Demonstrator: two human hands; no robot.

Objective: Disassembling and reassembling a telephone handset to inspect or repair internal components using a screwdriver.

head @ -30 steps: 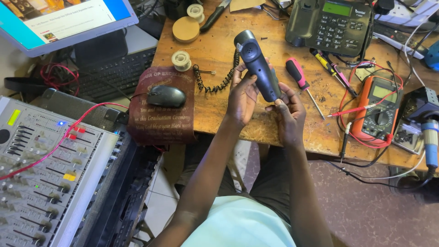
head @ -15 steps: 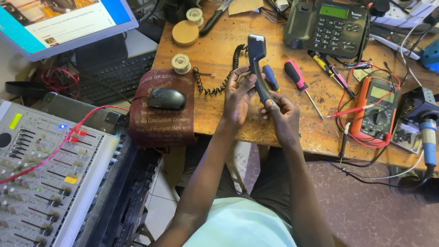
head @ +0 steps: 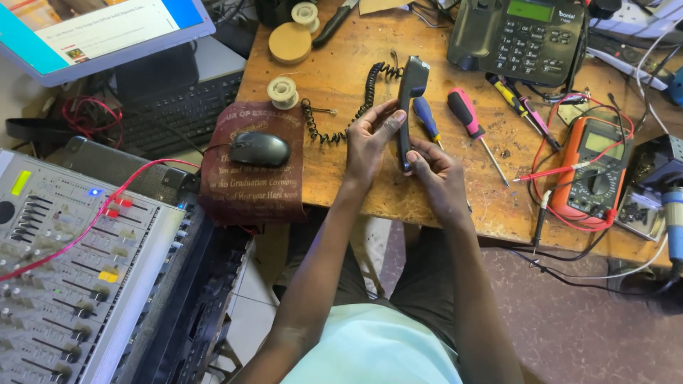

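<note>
Black handset [head: 410, 107] stands on edge just below the desk phone [head: 523, 32], left hand [head: 370, 135] and right hand [head: 437, 174] each with a closed grip on it; inspection, seemingly; turning it needs care with the coiled cord [head: 341, 117].

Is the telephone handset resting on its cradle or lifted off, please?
Off: both the left hand and right hand hold the handset above the desk, apart from the telephone base.

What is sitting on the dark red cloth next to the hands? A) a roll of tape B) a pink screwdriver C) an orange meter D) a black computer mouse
D: a black computer mouse rests on the dark red cloth, left of the left hand, which holds the phone handset together with the right hand.
</note>
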